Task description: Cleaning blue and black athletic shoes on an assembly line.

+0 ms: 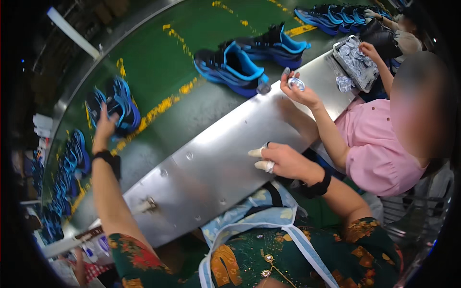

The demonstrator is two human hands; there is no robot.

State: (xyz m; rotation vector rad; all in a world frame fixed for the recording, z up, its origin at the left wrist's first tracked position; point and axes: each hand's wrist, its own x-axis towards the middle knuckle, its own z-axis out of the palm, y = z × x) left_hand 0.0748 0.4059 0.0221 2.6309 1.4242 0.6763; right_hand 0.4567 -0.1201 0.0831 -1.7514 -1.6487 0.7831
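Note:
At the far left, my left hand (105,126) reaches over the green belt and grips the heel end of a blue-and-black sneaker, one of a pair (126,106). Part of its fingers is hidden against the shoe. My right hand (288,162) hovers above the metal bench (206,149), its fingers apart and holding nothing. Pale finger covers sit on two of its fingertips, and a dark band circles the wrist. Another pair of blue sneakers (230,69) stands on the belt beyond the bench, the nearer one close to its edge.
A co-worker in pink (379,139) sits at right, holding a round silvery piece (296,84). Beside them a metal tray (370,89) holds several similar pieces; some lie loose. More sneakers (67,173) line the belt at left. A small metal fitting (151,204) rises from the bench.

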